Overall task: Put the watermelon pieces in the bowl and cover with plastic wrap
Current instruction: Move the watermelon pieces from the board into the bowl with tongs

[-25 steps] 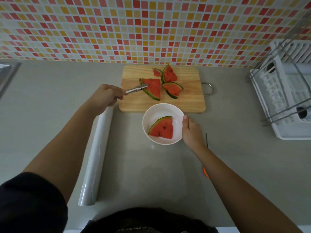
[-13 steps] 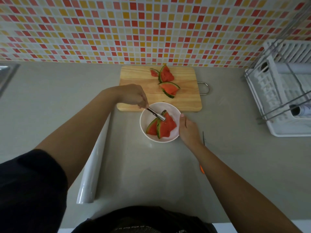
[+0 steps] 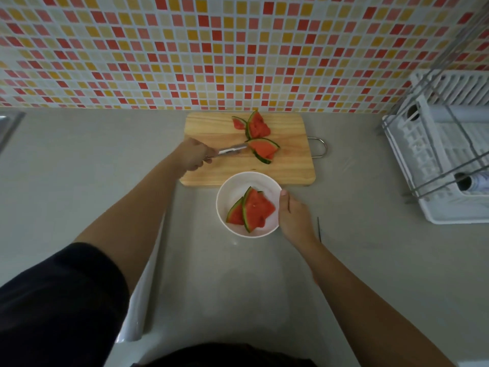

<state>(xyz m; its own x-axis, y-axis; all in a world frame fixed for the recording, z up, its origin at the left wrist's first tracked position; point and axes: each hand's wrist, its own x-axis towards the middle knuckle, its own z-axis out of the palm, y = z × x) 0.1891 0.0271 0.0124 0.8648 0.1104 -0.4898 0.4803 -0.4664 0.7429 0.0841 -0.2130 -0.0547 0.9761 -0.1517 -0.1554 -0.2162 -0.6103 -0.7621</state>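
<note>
Two watermelon pieces (image 3: pixel 251 211) lie overlapped in the white bowl (image 3: pixel 238 182), which sits just left of the right hand (image 3: pixel 295 218); that hand grips the bowl's side with its thumb on the rim. Further out, the left hand (image 3: pixel 193 154) is closed round a pair of metal tongs (image 3: pixel 230 150), whose tips touch the nearest wedge (image 3: pixel 264 149) on the wooden cutting board (image 3: pixel 211 128), and two more wedges (image 3: pixel 255 125) lie beyond that hand near the board's far edge. Under the left forearm, the roll of plastic wrap (image 3: pixel 143 300) lies on the counter (image 3: pixel 79 168), nearer the person than either hand.
</note>
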